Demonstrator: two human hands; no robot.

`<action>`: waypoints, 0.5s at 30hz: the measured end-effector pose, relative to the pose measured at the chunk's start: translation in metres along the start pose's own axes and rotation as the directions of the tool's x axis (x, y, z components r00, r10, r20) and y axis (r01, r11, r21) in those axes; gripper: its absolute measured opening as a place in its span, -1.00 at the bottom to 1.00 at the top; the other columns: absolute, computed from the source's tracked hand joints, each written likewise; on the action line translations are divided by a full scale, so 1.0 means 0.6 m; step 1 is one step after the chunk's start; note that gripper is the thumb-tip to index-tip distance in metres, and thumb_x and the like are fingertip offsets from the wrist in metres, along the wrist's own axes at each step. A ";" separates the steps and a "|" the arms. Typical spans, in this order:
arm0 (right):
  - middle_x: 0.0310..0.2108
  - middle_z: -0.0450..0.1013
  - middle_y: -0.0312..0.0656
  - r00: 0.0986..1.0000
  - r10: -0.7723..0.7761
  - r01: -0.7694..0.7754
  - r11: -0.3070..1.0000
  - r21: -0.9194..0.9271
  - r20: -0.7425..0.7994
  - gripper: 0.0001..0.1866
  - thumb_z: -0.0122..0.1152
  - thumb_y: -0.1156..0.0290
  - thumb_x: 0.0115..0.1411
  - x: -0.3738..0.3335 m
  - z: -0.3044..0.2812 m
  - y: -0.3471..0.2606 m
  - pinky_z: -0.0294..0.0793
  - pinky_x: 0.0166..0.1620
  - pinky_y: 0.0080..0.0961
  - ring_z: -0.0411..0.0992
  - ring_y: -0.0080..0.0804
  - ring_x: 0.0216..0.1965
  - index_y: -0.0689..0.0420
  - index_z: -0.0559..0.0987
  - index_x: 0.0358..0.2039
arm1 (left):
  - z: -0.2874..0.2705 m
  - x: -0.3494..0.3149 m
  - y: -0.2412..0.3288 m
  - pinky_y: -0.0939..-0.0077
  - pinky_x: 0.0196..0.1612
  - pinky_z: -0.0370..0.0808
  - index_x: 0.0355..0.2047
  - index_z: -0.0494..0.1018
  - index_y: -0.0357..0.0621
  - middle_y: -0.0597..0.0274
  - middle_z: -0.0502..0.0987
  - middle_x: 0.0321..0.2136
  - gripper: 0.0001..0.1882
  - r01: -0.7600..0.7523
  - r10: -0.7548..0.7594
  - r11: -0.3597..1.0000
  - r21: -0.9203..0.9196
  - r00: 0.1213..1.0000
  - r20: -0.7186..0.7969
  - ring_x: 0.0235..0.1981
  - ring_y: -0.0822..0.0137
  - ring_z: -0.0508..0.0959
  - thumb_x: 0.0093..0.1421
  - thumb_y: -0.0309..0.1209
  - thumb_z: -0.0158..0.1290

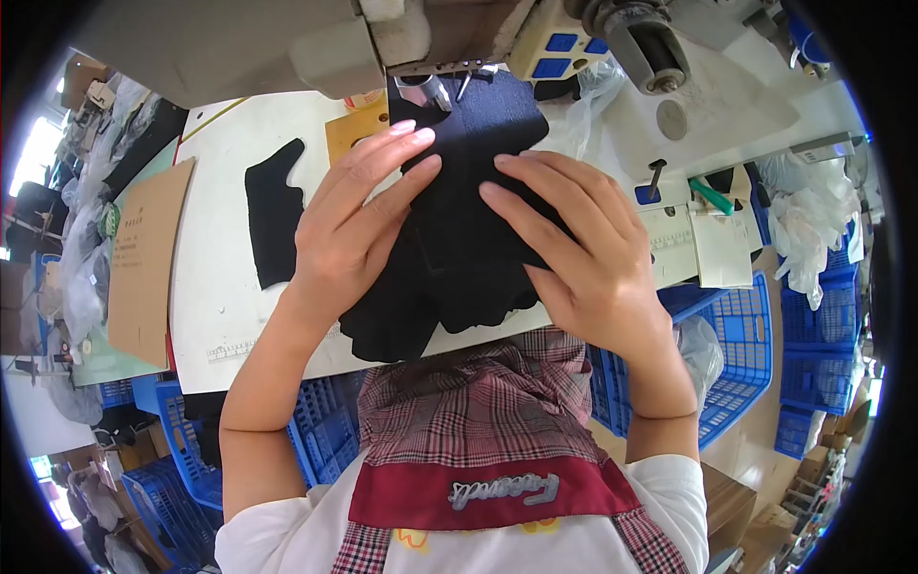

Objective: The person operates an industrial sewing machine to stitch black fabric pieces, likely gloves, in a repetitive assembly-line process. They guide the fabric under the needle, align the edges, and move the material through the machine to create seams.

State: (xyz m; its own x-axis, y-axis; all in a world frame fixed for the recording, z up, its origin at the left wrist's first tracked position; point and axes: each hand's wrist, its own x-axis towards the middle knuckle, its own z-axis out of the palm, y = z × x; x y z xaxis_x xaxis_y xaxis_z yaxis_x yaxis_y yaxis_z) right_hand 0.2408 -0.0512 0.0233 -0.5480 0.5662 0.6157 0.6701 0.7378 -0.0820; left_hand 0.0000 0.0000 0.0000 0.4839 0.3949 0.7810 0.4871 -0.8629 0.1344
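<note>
A black fabric piece (454, 215) lies on the white table (215, 306), its far end beneath the presser foot (426, 93) of a sewing machine (316, 48). More black fabric with a wavy edge (392, 320) hangs toward my lap. My left hand (354, 210) rests on the left side of the fabric, fingers stretched out near the presser foot. On the right side, my right hand (588, 230) lies with its fingers spread; its thumb is by the near edge of the fabric. A separate cut black piece (273, 218) lies left of my left hand.
A cardboard sheet (148, 263) stands at the table's left edge. Blue plastic crates (736, 340) are below the table on both sides. A power socket block (555, 48) sits beside the machine head. A green-handled tool (710, 195) and clear plastic bags (813, 220) are at the right.
</note>
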 end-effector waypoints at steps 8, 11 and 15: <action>-0.01 0.37 -0.08 0.995 0.021 -0.037 0.985 -0.171 -0.098 -0.46 0.17 0.51 -0.09 0.025 0.039 0.000 0.42 0.02 -0.25 0.37 -0.11 -0.01 0.20 0.57 0.02 | 0.010 0.005 -0.013 0.27 0.08 0.52 -0.05 0.59 -0.19 0.10 0.57 -0.02 -0.52 0.006 -0.003 0.998 0.057 0.999 -0.050 0.04 0.05 0.56 -0.05 -0.72 0.15; -0.02 0.38 -0.08 0.993 0.007 -0.032 0.978 -0.204 -0.122 -0.47 0.17 0.50 -0.08 0.028 0.046 0.006 0.42 0.02 -0.25 0.37 -0.11 -0.01 0.21 0.57 0.01 | 0.016 0.008 -0.019 0.30 0.06 0.53 -0.05 0.60 -0.15 0.12 0.58 -0.03 -0.52 0.013 -0.008 0.998 0.057 0.997 -0.080 0.04 0.07 0.57 -0.03 -0.73 0.15; -0.02 0.39 -0.08 0.985 -0.018 -0.020 0.975 -0.221 -0.170 -0.49 0.17 0.49 -0.07 0.035 0.054 0.011 0.42 0.02 -0.26 0.38 -0.11 -0.02 0.21 0.58 -0.01 | 0.022 0.013 -0.023 0.31 0.05 0.53 -0.07 0.61 -0.13 0.12 0.60 -0.07 -0.54 0.040 -0.035 0.998 0.045 0.993 -0.111 0.02 0.08 0.58 -0.02 -0.73 0.17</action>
State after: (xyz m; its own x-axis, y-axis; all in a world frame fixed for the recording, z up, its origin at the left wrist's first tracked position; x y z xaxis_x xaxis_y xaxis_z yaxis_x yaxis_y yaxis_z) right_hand 0.2174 -0.0225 0.0104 -0.4671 0.4820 0.7413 0.7749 0.6269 0.0807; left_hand 0.0063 0.0189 -0.0038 0.3824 0.3874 0.8389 0.5385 -0.8312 0.1383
